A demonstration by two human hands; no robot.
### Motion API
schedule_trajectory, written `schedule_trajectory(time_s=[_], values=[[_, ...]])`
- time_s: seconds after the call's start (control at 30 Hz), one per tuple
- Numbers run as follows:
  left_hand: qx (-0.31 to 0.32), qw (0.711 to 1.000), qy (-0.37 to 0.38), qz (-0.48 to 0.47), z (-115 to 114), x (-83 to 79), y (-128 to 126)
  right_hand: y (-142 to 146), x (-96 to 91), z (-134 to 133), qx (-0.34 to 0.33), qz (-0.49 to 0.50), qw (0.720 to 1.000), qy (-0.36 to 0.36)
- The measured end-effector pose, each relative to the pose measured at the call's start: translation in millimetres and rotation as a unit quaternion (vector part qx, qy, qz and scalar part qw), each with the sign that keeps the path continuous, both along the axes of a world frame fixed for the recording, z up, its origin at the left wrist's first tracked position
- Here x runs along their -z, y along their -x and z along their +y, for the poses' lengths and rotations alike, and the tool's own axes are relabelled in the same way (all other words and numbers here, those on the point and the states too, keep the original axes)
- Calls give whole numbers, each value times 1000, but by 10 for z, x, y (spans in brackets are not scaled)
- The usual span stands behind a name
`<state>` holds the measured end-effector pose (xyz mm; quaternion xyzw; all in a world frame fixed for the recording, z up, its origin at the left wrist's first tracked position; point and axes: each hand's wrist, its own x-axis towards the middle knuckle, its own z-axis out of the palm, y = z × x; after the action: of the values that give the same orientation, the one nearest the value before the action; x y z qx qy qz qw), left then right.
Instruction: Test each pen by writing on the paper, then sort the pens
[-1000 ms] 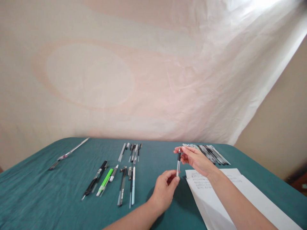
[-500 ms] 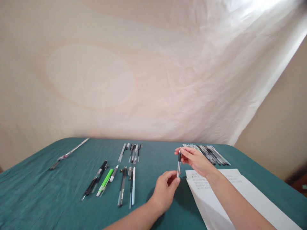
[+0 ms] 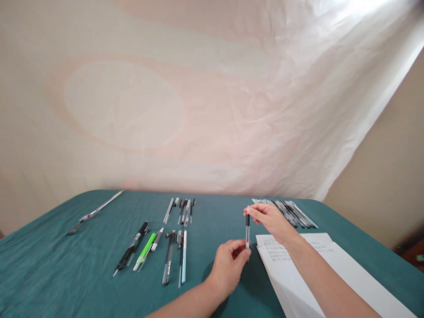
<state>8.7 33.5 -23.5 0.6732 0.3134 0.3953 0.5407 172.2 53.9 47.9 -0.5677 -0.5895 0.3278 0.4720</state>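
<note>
A clear-barrelled pen with a black grip section [image 3: 247, 229] stands nearly upright above the table, between my two hands. Its lower end is pinched by the thumb and fingers of my left hand [image 3: 232, 263]. My right hand [image 3: 270, 219] closes thumb and fingertips on the dark upper end, whose tip is too small to make out. Under my right forearm lie sheets of white paper [image 3: 334, 260] with handwriting at the top. A row of dark and clear pens [image 3: 294, 214] rests just behind my right hand.
On the green tablecloth [image 3: 82, 269], left of my hands, lie a green pen [image 3: 145, 251], a black pen [image 3: 132, 247], a pale blue pen [image 3: 184, 258] and several pens and caps. A long thin pen-like item [image 3: 99, 207] lies far left. A pale cloth [image 3: 198, 110] hangs behind.
My left hand has lowered slightly, with the pen's lower end in it. The right fingers now sit nearer the pen's top end. The pens on the table have not moved.
</note>
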Motion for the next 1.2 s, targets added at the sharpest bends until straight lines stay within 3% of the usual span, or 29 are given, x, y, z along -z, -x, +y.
schedule_trajectory(time_s=[0.2, 0.4, 0.5, 0.6, 0.7, 0.8, 0.9, 1.03, 1.2], values=[[4, 997, 59, -51, 54, 31, -17, 24, 8, -27, 54, -150, 985, -72], [6, 998, 46, -38, 64, -6, 1, 32, -51, -136, -99, -409, 899, -121], [24, 999, 34, -23, 48, -34, 18, 27, -14, -139, -85, -438, 887, -118], [51, 999, 0, 3, 2, -96, 45, -71, 44, -153, -57, -424, 899, -95], [81, 991, -90, 58, -81, -188, 80, -273, 115, -244, -35, -362, 929, -74], [147, 960, -197, 134, -171, -272, 110, -537, 217, -427, -11, -262, 964, -38], [209, 912, -286, 206, -234, -323, 129, -826, 338, -661, 55, -173, 983, -7], [262, 865, -335, 267, -259, -352, 142, -1177, 468, -950, 162, -112, 980, 13], [277, 842, -354, 298, -253, -348, 124, -1431, 629, -1136, 230, -91, 968, 41]])
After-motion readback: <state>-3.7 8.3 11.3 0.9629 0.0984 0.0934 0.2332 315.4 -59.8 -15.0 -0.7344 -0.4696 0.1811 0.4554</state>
